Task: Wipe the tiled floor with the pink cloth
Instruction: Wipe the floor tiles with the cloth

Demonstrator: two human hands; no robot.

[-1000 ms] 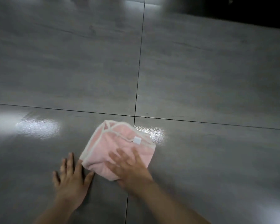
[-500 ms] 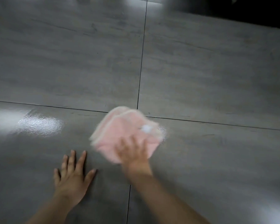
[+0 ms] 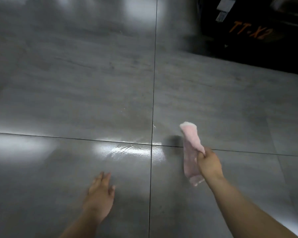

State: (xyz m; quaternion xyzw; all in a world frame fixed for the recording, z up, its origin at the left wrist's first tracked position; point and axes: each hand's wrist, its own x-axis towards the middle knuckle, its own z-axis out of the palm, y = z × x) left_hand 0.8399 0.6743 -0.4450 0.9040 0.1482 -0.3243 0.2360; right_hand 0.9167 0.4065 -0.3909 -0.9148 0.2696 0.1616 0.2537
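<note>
Here the wiping is paused mid-task: the pink cloth [image 3: 191,152] hangs bunched in the right hand [image 3: 209,164], seemingly lifted off the tiled floor [image 3: 76,83], right of the tile joint. Next, I judge, it must be laid flat and pressed down again. The right fingers [image 3: 201,154] are clenched on the cloth; the left hand [image 3: 99,198] lies spread, released, on the near-left tile.
</note>
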